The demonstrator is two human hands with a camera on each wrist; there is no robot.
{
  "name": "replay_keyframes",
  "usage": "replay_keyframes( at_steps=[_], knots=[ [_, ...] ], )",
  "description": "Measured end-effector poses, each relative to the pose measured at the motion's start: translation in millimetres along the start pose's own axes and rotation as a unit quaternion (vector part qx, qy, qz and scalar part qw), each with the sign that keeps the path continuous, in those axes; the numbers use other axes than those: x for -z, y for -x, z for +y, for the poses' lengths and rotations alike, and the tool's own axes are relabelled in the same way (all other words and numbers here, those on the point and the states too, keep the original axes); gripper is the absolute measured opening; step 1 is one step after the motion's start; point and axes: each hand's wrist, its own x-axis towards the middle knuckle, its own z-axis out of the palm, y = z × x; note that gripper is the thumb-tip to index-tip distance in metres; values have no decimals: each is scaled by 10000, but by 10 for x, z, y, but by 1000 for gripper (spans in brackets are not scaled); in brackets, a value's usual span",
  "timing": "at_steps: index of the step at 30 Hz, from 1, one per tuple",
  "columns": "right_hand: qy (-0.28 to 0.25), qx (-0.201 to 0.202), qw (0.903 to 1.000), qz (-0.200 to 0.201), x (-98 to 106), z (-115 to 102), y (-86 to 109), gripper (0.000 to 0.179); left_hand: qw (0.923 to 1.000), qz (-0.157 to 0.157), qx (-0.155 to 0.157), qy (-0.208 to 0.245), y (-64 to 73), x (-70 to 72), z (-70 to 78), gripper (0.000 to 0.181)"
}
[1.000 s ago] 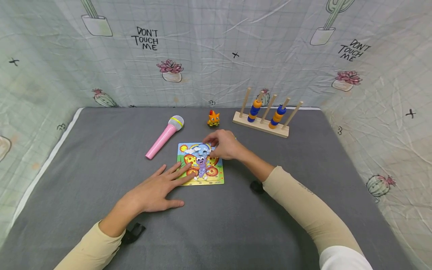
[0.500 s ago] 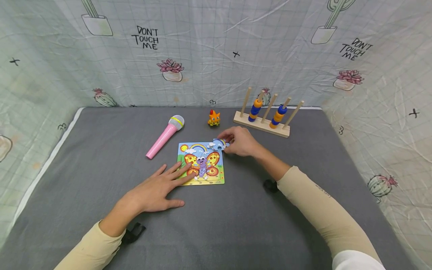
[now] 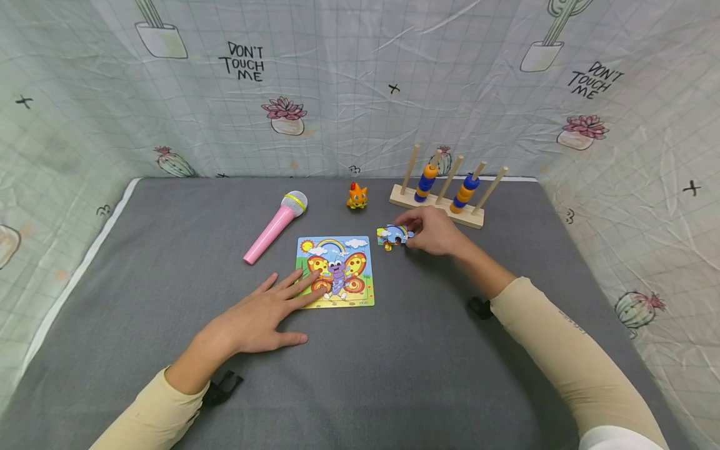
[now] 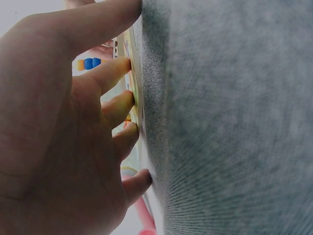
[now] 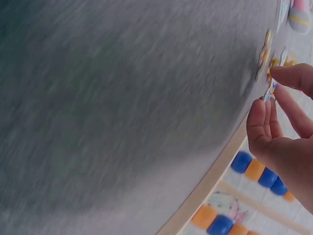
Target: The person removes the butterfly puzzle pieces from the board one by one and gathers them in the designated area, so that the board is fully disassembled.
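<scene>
The butterfly puzzle board [image 3: 360, 275] lies flat in the middle of the head view. My left hand [image 3: 255, 322] rests with spread fingers, two of its fingertips on the board's lower left part. Right of the board, my right hand [image 3: 435, 231] pinches a blue puzzle piece [image 3: 395, 233] with a rainbow on it, between thumb and fingers. Partly hidden beneath that piece is a yellowish puzzle piece [image 3: 388, 247]. In the right wrist view, the held piece [image 5: 269, 90] shows edge-on near another puzzle piece [image 5: 264, 54].
A pink toy microphone [image 3: 274, 228] lies left of the board. Behind the board sits a small orange toy figure [image 3: 357, 196]. A wooden peg stand [image 3: 435, 203] with blue and orange beads is just behind my right hand. Patterned cloth [image 3: 337, 75] hangs along the grey table's back.
My right hand has lifted the rainbow puzzle piece off the board and carried it rightward, over the grey cloth beside the board. My left hand has stayed in place.
</scene>
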Motion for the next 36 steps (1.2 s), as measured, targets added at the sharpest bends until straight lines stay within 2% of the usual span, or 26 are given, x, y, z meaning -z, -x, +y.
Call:
replay_keyframes(
  at_steps=[6, 16, 36],
  knots=[
    [223, -58, 9997, 38, 72, 159, 37, 46, 10000, -11, 24, -20, -4, -4, 0, 88],
    [442, -177, 9989, -52, 113, 253, 57, 45, 10000, -7, 20, -44, -3, -7, -2, 88],
    [524, -360, 9978, -211, 134, 257, 44, 48, 10000, 8, 23, -31, -9, -36, -9, 89]
  ],
)
